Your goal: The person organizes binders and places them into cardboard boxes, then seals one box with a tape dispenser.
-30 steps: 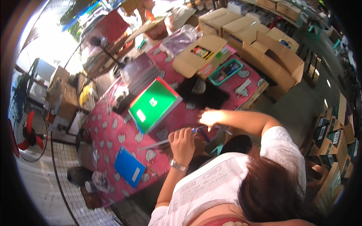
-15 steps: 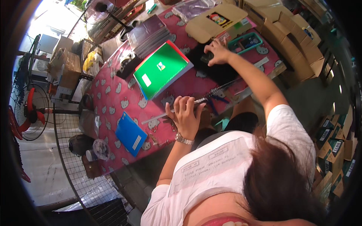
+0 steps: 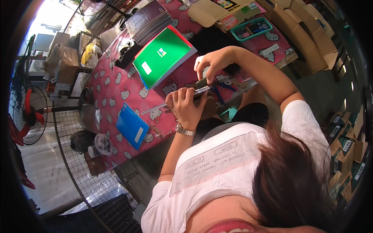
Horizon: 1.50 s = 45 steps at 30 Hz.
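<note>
My left hand [image 3: 185, 108], a metal watch on its wrist, lies closed over a long thin strip at the table's near edge. The strip's pale, see-through end [image 3: 153, 108] sticks out to the left, and a ridged, dark-and-silvery part [image 3: 203, 90] shows to the right of the fingers. Bent over that right end is my right hand [image 3: 217, 64], its fingers curled round a small dark block [image 3: 201, 83] that is close to or touching the strip. Blue-handled pliers or a similar tool [image 3: 224, 88] lie just right of the strip.
A green notebook [image 3: 163, 54] lies beyond my hands, with a stack of dark-covered books [image 3: 149, 23] behind it. Left of my left hand is a blue notebook [image 3: 132, 126]. A teal basket [image 3: 252, 30] and cardboard boxes [image 3: 301, 35] stand at the right. A fan [image 3: 33, 114] is far left.
My right hand has come back from beside the teal basket to the strip, bringing the small dark block. My left hand has shifted slightly left and down, still on the strip.
</note>
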Each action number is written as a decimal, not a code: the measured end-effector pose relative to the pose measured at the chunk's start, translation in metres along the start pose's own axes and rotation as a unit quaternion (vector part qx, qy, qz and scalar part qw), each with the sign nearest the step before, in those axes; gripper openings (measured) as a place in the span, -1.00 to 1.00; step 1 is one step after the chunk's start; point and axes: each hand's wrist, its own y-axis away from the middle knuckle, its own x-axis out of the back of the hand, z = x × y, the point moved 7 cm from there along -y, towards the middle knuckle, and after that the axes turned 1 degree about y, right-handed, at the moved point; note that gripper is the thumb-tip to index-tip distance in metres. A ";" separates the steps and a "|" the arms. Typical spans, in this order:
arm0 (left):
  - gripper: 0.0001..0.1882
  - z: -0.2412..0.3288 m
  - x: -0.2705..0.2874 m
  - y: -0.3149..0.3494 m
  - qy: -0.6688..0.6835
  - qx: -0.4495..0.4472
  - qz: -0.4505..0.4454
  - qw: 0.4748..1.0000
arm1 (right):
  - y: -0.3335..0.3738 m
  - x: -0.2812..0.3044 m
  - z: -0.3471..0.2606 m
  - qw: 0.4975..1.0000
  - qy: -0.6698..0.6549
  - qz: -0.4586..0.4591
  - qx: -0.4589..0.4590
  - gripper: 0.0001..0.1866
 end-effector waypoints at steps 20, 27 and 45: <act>-0.68 -0.023 0.011 0.002 0.002 -0.008 0.010 1.000 | -0.021 -0.003 -0.017 0.986 -0.161 -0.014 0.048 -0.52; -0.65 -0.026 0.018 0.000 0.024 -0.004 0.010 1.000 | -0.024 -0.010 -0.042 0.936 -0.294 -0.071 0.179 -0.51; -0.65 -0.040 0.033 0.014 0.061 0.006 -0.009 0.998 | -0.049 -0.027 -0.049 0.944 -0.216 -0.174 0.180 -0.46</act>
